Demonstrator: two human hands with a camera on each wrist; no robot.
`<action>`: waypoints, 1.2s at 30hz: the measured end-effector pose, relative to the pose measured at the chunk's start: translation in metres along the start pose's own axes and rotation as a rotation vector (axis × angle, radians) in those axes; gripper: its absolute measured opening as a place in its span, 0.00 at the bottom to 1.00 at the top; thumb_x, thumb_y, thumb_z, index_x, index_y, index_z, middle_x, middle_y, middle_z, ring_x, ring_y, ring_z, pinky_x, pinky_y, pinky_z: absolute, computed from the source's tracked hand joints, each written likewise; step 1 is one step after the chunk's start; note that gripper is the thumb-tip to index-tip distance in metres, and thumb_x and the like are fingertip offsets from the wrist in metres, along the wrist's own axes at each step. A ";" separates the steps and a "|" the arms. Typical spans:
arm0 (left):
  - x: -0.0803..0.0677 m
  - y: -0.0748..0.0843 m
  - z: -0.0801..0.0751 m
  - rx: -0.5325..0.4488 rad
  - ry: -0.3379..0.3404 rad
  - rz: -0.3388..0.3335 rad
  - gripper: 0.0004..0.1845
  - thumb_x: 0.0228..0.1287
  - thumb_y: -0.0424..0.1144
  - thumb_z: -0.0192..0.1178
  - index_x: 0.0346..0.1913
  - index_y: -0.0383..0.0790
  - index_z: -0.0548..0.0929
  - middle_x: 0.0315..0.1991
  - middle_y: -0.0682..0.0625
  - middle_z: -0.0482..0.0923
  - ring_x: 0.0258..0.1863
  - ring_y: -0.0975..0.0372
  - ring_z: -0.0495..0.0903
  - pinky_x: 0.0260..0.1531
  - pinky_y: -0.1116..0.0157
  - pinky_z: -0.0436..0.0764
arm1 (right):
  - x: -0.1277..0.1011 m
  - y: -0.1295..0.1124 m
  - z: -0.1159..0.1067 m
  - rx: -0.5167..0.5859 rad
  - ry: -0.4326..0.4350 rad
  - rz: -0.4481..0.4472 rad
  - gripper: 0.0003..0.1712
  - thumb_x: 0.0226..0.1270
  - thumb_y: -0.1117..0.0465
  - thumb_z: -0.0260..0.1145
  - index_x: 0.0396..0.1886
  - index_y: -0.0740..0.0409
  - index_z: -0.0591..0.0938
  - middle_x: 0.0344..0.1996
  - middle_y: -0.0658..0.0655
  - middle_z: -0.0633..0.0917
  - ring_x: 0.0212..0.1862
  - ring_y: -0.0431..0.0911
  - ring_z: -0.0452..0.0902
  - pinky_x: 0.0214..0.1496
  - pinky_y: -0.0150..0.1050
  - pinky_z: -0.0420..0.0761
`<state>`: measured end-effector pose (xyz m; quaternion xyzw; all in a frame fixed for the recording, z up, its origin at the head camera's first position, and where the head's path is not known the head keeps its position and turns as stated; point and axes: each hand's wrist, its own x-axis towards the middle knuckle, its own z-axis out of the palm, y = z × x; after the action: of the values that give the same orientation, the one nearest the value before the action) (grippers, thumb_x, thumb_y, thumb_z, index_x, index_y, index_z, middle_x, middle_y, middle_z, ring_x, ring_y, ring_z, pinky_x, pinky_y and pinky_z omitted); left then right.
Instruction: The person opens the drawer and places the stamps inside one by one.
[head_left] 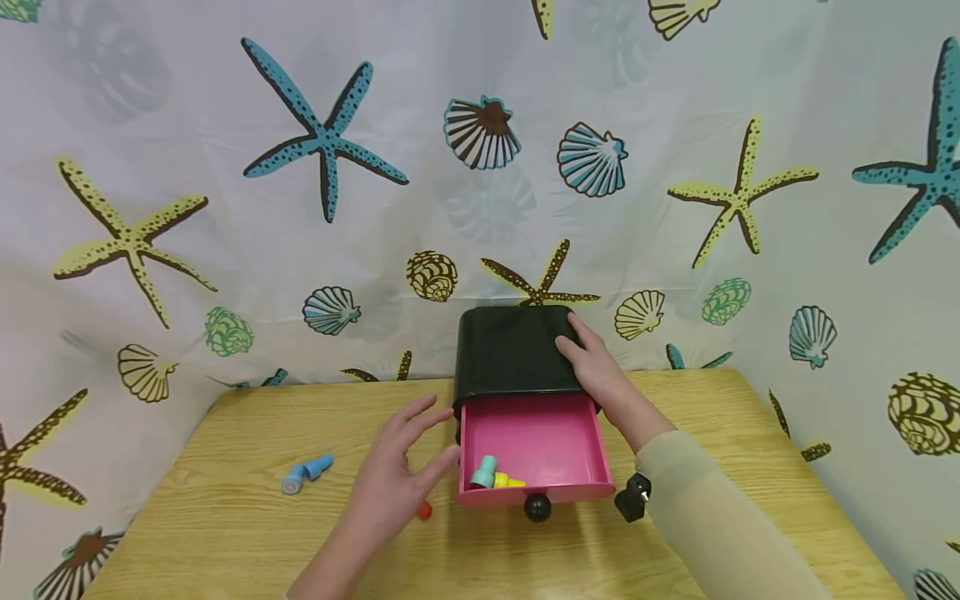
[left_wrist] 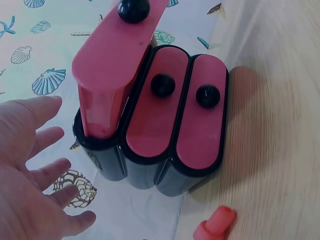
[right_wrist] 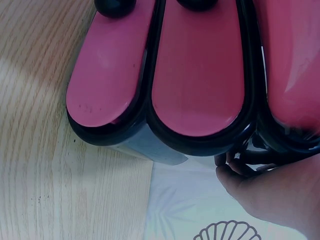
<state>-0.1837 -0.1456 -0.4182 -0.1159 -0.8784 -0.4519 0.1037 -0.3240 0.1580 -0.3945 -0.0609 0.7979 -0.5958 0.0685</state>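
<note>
A black cabinet [head_left: 510, 350] stands at the table's far edge with its top pink drawer [head_left: 547, 437] pulled out toward me; the drawer has a black knob [head_left: 537, 507]. A teal piece [head_left: 483, 472] and a yellow piece [head_left: 510, 481] lie in the drawer's front left corner. My right hand [head_left: 596, 367] rests flat on the cabinet's top right side. My left hand [head_left: 397, 475] hovers with spread fingers just left of the drawer, holding nothing. In the left wrist view the left hand [left_wrist: 35, 170] is beside the drawer [left_wrist: 112, 60], above two closed drawers [left_wrist: 200, 120].
A small red piece [head_left: 424, 510] lies on the wooden table [head_left: 225, 533] under my left hand, and shows as the red piece [left_wrist: 215, 227] in the left wrist view. A blue piece [head_left: 307, 472] lies further left. A starfish-and-shell curtain [head_left: 225, 208] hangs behind and beside the table.
</note>
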 end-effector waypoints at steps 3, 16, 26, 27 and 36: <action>-0.001 -0.006 -0.007 0.007 0.010 0.012 0.30 0.74 0.42 0.76 0.76 0.49 0.82 0.82 0.46 0.68 0.82 0.42 0.63 0.70 0.34 0.75 | 0.000 0.000 0.000 0.000 -0.002 -0.004 0.41 0.94 0.46 0.50 0.94 0.43 0.44 0.91 0.58 0.40 0.90 0.58 0.31 0.88 0.63 0.45; -0.011 -0.036 -0.041 0.048 0.053 0.016 0.34 0.78 0.44 0.72 0.82 0.46 0.74 0.83 0.40 0.66 0.82 0.37 0.61 0.74 0.28 0.64 | 0.001 0.001 0.000 -0.008 -0.001 -0.001 0.41 0.94 0.45 0.50 0.94 0.42 0.44 0.91 0.57 0.40 0.90 0.58 0.31 0.88 0.62 0.45; -0.016 -0.058 -0.066 0.135 0.105 -0.008 0.36 0.77 0.44 0.73 0.82 0.40 0.73 0.81 0.35 0.68 0.80 0.36 0.63 0.74 0.30 0.66 | 0.000 -0.002 0.000 0.003 -0.012 -0.001 0.41 0.94 0.46 0.49 0.94 0.43 0.43 0.91 0.57 0.39 0.90 0.58 0.30 0.88 0.63 0.44; -0.017 -0.060 -0.068 0.140 0.100 -0.023 0.36 0.78 0.45 0.73 0.82 0.40 0.72 0.81 0.36 0.67 0.81 0.35 0.62 0.74 0.30 0.65 | -0.001 -0.002 0.000 0.001 -0.012 0.000 0.41 0.94 0.46 0.49 0.94 0.43 0.43 0.91 0.57 0.39 0.90 0.58 0.30 0.88 0.63 0.44; -0.022 -0.086 -0.088 0.166 0.099 -0.102 0.40 0.79 0.49 0.72 0.84 0.39 0.68 0.82 0.34 0.65 0.81 0.33 0.60 0.73 0.29 0.65 | 0.001 0.000 0.000 -0.006 -0.008 0.006 0.41 0.94 0.46 0.50 0.94 0.43 0.44 0.91 0.57 0.40 0.90 0.58 0.31 0.88 0.62 0.45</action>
<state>-0.1818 -0.2681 -0.4404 -0.0395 -0.9114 -0.3875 0.1329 -0.3246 0.1575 -0.3945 -0.0611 0.7997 -0.5928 0.0735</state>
